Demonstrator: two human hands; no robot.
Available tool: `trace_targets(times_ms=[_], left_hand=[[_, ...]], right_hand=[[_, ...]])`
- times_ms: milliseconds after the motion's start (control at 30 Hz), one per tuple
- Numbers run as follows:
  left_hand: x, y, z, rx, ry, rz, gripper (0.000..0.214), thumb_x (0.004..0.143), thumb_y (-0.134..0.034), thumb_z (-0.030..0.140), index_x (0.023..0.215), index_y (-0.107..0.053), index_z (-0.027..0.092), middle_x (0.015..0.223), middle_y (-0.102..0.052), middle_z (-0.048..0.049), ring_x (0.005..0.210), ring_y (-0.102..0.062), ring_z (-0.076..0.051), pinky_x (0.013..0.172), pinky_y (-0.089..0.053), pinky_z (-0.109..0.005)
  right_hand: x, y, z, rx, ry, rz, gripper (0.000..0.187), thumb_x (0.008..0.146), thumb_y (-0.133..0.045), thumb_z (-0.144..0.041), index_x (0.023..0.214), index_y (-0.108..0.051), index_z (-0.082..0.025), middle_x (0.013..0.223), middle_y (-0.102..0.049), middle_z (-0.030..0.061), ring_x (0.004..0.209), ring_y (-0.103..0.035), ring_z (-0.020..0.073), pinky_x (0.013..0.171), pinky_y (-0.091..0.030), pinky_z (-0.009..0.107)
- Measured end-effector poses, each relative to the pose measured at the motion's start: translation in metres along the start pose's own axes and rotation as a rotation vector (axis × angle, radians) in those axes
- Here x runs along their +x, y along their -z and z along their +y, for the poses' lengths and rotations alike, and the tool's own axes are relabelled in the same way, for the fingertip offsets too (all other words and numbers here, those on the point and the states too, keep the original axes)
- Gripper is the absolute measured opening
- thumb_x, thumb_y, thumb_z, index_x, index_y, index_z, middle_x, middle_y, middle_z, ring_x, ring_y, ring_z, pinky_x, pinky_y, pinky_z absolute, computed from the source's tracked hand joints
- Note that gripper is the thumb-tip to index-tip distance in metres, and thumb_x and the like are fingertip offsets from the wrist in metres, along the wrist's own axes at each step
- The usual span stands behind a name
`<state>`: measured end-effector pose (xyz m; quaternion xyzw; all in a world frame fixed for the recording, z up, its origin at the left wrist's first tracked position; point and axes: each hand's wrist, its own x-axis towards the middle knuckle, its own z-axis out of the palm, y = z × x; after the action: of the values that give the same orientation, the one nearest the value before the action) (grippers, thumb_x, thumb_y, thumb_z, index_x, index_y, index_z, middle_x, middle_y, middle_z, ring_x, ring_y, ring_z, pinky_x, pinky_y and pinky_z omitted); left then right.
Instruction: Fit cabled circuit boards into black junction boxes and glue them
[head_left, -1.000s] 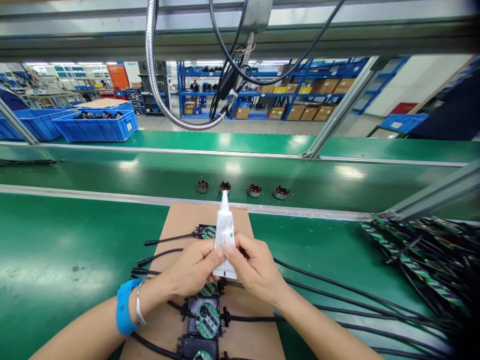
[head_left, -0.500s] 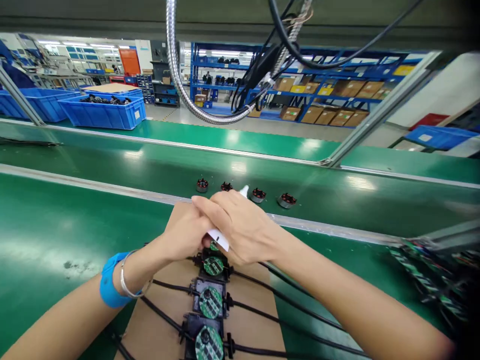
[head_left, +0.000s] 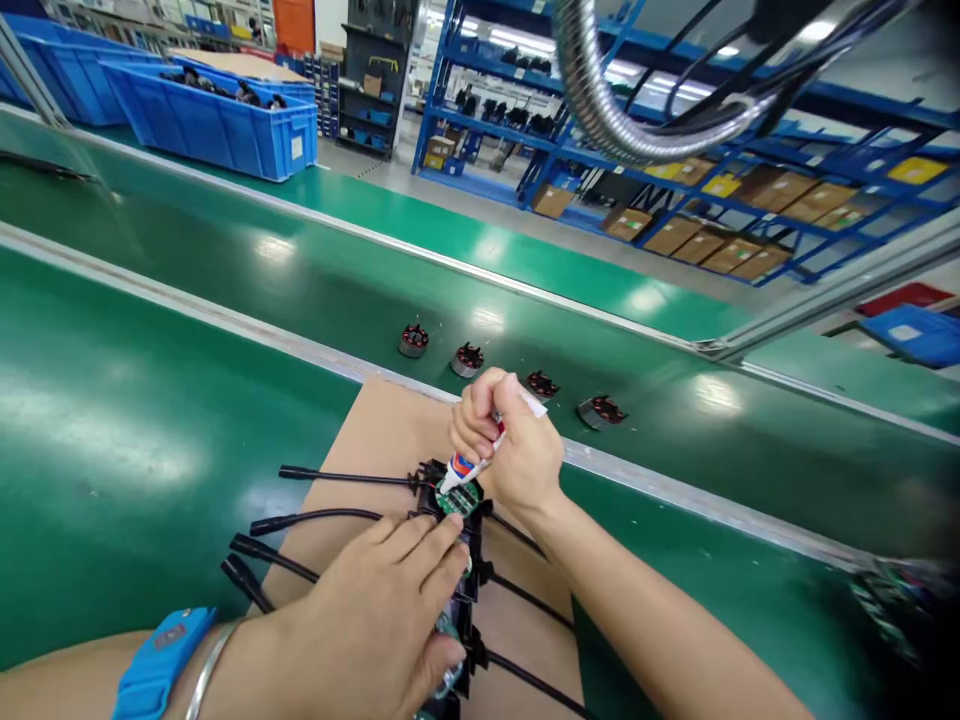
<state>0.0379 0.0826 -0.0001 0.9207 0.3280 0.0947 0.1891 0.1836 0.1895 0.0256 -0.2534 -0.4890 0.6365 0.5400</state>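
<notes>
My right hand (head_left: 517, 440) is wrapped round a white glue tube (head_left: 466, 468) with red and blue print. Its nozzle points down at the green round circuit board (head_left: 459, 498) in the farthest black housing (head_left: 431, 472). My left hand (head_left: 382, 610) lies flat, fingers stretched out, over the nearer housings, its fingertips by that board's near edge. Beneath it the other boards are mostly hidden. Black cables (head_left: 345, 477) run out from both sides of the row, which rests on a brown cardboard sheet (head_left: 390, 420).
Several copper-wound motor stators (head_left: 468, 360) stand in a line beyond the metal rail. Loose circuit boards with wires (head_left: 892, 610) lie at the right. Blue bins (head_left: 217, 120) stand at the back left. A metal conduit (head_left: 600, 100) hangs overhead.
My hands have parted. The right has turned the tube nozzle-down onto the farthest board; the left has come back and flattened over the nearer housings. The view has shifted and tilted.
</notes>
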Motion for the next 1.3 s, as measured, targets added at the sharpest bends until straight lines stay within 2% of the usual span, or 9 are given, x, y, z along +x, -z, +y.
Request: trace_targets(times_ms=[133,500,1000,1300], left_hand=[[-0.001,-0.004,-0.002,0.045,-0.019,0.023,0.055,0.100,-0.027,0.042,0.143,-0.038,0.008,0.149,-0.035,-0.0175,0.132,-0.041,-0.033,0.105,-0.032,-0.045],[-0.003,-0.011,-0.002,0.067,-0.033,0.083,0.055,0.100,-0.028,0.041,0.143,-0.036,0.008,0.149,-0.036,-0.0172,0.132,-0.041,-0.032,0.106,-0.029,-0.043],[-0.004,-0.010,-0.001,0.028,-0.009,0.074,0.054,0.098,-0.034,0.042,0.141,-0.041,0.010,0.148,-0.039,-0.0171,0.130,-0.043,-0.033,0.104,-0.033,-0.045],[-0.004,-0.009,-0.001,0.046,-0.009,0.057,0.055,0.099,-0.031,0.042,0.142,-0.039,0.009,0.147,-0.039,-0.0183,0.130,-0.043,-0.033,0.104,-0.031,-0.045]], right_hand=[[0.001,0.001,0.004,-0.075,-0.016,-0.005,0.040,0.090,-0.053,-0.052,0.066,-0.045,-0.021,0.049,-0.027,-0.0088,0.038,-0.020,0.0055,0.037,-0.020,0.018],[0.000,-0.004,0.001,-0.168,-0.011,-0.051,0.042,0.087,-0.057,-0.053,0.063,-0.045,-0.021,0.048,-0.026,-0.0088,0.037,-0.020,0.0055,0.036,-0.018,0.019],[-0.019,0.002,-0.017,-0.287,-0.015,-0.076,0.040,0.093,-0.050,-0.048,0.064,-0.046,-0.020,0.052,-0.030,-0.0069,0.040,-0.024,0.0066,0.039,-0.020,0.021],[-0.010,0.008,-0.020,-0.251,0.010,-0.034,0.041,0.090,-0.055,-0.049,0.062,-0.047,-0.020,0.049,-0.025,-0.0078,0.038,-0.020,0.0060,0.036,-0.015,0.021]])
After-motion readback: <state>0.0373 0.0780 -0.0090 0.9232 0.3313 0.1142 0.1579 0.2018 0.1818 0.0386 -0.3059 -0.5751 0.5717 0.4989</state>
